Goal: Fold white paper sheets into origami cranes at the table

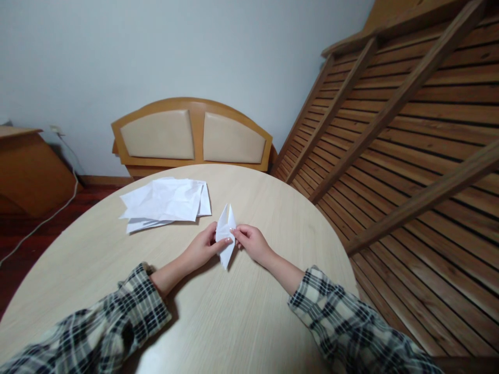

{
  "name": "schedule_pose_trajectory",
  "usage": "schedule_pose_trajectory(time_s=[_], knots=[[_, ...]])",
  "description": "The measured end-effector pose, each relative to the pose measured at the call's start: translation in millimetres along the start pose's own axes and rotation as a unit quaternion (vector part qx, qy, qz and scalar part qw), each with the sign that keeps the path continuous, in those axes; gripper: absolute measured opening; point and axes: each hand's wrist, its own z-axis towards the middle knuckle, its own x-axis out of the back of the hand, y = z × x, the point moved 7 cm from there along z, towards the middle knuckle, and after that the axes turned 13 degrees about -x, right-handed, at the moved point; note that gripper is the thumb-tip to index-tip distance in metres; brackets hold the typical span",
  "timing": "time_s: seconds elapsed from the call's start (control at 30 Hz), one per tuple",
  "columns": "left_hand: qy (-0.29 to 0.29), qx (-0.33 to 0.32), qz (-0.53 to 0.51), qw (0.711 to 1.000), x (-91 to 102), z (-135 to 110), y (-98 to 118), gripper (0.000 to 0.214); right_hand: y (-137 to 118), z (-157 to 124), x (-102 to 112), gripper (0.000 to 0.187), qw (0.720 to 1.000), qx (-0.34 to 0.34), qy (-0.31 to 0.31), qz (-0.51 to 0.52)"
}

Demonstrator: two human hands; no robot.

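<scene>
A folded white paper shape (pixel 226 228), narrow with two pointed tips at the far end and one point toward me, lies on the round light-wood table (pixel 241 311). My left hand (pixel 203 248) pinches its left side, thumb and fingers pressed on the paper. My right hand (pixel 251 242) pinches its right edge with closed fingertips. Both arms wear plaid sleeves.
A loose stack of crumpled white paper sheets (pixel 166 203) lies on the table to the far left of my hands. A wooden chair (pixel 191 136) with beige pads stands behind the table. A slatted wooden frame (pixel 409 135) leans at the right. A white cable (pixel 50 213) runs across the floor at left.
</scene>
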Motion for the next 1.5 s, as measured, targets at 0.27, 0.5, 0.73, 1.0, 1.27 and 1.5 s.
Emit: schedule_pose_trajectory(time_s=[0.27,0.5,0.73,1.0,1.27,1.5], knots=[[-0.026,0.005,-0.034,0.999,-5.8,0.2,6.3,0.039,-8.1,-5.6,5.0,0.042,0.998,0.016,0.054,-0.025],[-0.028,0.009,-0.017,0.999,-5.8,1.3,5.1,0.04,-11.5,-9.9,9.4,0.043,0.993,0.045,0.098,-0.047],[-0.038,0.005,-0.079,0.996,-11.8,4.3,-0.6,0.04,-2.6,-3.7,6.5,0.046,0.999,-0.013,0.042,0.016],[-0.051,0.017,-0.104,0.993,-14.7,1.7,-3.7,0.035,-2.8,-3.9,3.9,0.038,1.0,-0.002,0.025,0.001],[-0.044,-0.001,0.018,0.999,-6.3,0.7,1.7,0.03,-0.4,0.0,5.0,0.029,0.999,0.027,0.035,-0.012],[-0.024,-0.013,0.069,0.997,0.9,3.0,6.1,0.031,0.6,-0.8,0.1,0.023,0.998,0.026,0.043,-0.043]])
